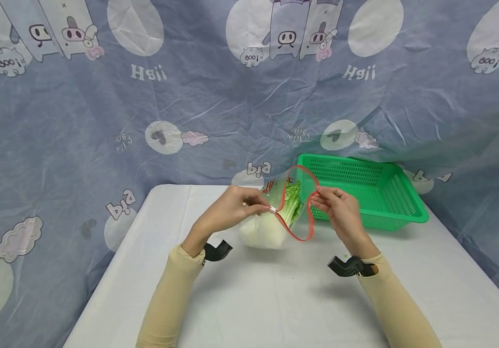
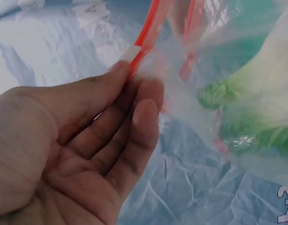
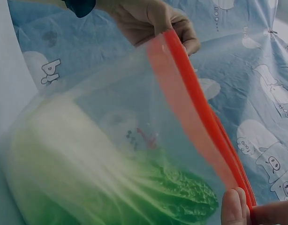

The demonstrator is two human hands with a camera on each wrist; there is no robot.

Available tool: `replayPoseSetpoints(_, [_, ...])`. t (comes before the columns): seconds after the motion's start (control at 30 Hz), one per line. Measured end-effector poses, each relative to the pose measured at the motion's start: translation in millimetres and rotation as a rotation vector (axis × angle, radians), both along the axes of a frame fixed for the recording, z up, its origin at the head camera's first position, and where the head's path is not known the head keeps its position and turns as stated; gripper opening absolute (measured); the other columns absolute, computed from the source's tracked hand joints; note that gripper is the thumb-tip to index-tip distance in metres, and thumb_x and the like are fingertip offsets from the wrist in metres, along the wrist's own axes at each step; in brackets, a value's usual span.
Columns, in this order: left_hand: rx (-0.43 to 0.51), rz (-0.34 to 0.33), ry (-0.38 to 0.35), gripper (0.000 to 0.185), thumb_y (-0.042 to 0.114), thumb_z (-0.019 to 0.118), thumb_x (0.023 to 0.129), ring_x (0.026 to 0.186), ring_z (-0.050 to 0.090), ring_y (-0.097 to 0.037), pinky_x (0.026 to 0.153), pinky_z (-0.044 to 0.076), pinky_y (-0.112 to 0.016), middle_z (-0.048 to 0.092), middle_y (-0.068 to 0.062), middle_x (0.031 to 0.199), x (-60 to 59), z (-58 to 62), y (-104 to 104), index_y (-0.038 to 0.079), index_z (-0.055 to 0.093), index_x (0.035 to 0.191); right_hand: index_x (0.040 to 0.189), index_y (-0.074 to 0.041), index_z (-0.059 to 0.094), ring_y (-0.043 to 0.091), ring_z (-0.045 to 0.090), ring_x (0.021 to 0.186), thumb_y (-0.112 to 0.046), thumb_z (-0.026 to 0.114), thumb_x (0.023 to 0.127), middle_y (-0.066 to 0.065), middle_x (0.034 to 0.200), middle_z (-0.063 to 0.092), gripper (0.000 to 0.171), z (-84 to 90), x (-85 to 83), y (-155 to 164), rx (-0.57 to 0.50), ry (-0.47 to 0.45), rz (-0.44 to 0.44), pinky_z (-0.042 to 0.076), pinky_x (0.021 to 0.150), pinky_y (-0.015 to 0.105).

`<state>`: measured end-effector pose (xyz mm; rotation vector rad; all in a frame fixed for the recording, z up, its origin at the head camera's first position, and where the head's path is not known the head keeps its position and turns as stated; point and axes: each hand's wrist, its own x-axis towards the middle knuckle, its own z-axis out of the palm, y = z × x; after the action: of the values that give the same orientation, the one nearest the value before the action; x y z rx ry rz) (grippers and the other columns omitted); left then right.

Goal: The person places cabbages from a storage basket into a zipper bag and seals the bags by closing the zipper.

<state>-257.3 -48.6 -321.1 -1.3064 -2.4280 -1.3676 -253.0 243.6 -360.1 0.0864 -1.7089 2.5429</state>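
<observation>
A clear zip bag (image 3: pixel 97 112) with a red zip edge stands on the table, its mouth spread wide. Inside it lies a napa cabbage (image 1: pixel 292 200), pale stem low and green leaves toward the opening. My left hand (image 1: pixel 240 207) pinches one end of the zip between thumb and fingers, right by the white slider (image 2: pixel 131 53). At the opposite end, my right hand (image 1: pixel 341 211) pinches the red rim (image 3: pixel 200 108) between fingertips and thumb. Red print shows on the bag's side in the head view.
Behind my right hand, a green perforated basket (image 1: pixel 406 193) sits at the back right of the white-covered table (image 1: pixel 249 299). A blue patterned cloth (image 1: pixel 214 87) hangs behind the table. Black wrist cameras sit on both wrists.
</observation>
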Motion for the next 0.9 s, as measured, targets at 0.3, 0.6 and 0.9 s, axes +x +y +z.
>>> replayPoseSetpoints(0.3, [0.432, 0.244, 0.032, 0.011, 0.016, 0.071, 0.088, 0.086, 0.065, -0.015, 0.083, 0.053, -0.037, 0.071, -0.009, 0.093, -31.1, 2.8, -46, 0.007, 0.073, 0.093, 0.106, -0.003, 0.064, 0.014, 0.07, 0.081, -0.014, 0.062, 0.095, 0.006, 0.088, 0.069, 0.016, 3.9, -1.5, 8, 0.042, -0.017, 0.024, 0.057, 0.079, 0.025])
replayPoseSetpoints(0.6, [0.628, 0.349, 0.129, 0.011, -0.003, 0.065, 0.088, 0.079, 0.061, -0.02, 0.072, 0.05, -0.021, 0.067, -0.013, 0.091, -15.8, 21.8, -49, -0.01, 0.066, 0.097, 0.108, -0.005, 0.063, 0.012, 0.069, 0.077, -0.017, 0.061, 0.096, 0.004, 0.087, 0.068, 0.018, -3.7, -3.8, -2, 0.14, -0.041, 0.102, 0.058, 0.08, 0.027])
replayPoseSetpoints(0.9, [0.526, 0.337, 0.157, 0.009, -0.002, 0.064, 0.089, 0.071, 0.054, -0.023, 0.068, 0.044, -0.025, 0.065, -0.022, 0.092, 6.7, 32.1, -34, -0.008, 0.066, 0.096, 0.122, -0.004, 0.058, 0.01, 0.066, 0.09, -0.037, 0.063, 0.093, 0.001, 0.106, 0.061, 0.044, -36.3, -32.8, -10, 0.519, -0.099, 0.03, 0.054, 0.086, 0.027])
